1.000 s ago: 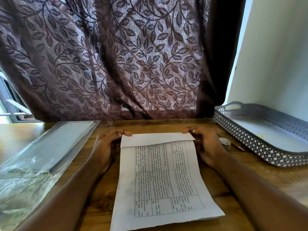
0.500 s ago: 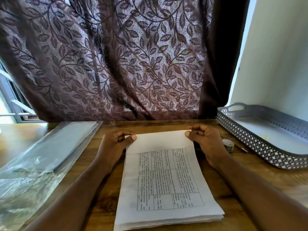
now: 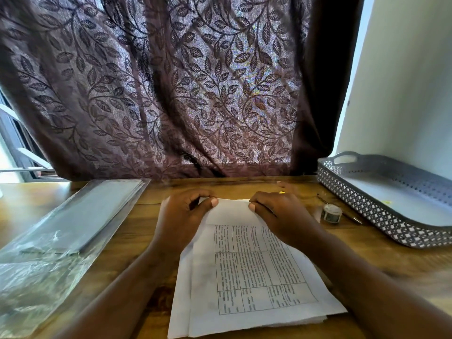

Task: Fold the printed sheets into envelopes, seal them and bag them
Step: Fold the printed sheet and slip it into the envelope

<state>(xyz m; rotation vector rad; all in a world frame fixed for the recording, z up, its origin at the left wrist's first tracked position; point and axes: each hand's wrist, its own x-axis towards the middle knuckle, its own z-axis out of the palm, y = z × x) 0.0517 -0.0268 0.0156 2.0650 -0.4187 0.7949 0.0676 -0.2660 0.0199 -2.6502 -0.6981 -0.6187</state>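
We see the stack of printed sheets (image 3: 256, 277) lying mid-table (image 3: 137, 216), its far edge a blank strip folded over toward us. The left hand (image 3: 186, 216) and right hand (image 3: 281, 214) each pinch that strip near a corner, thumbs on top, fingers curled. Clear plastic bags (image 3: 61, 228) lie flat at left, apart from the paper, and a small tape roll (image 3: 331, 213) sits just beside the right hand, btwn it and the grey tray (image 3: 367, 211).

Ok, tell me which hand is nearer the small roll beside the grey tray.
Right. The right hand pinches the far edge of the top sheet, just beside the small roll; the left hand grips that edge at the other corner, farther off.
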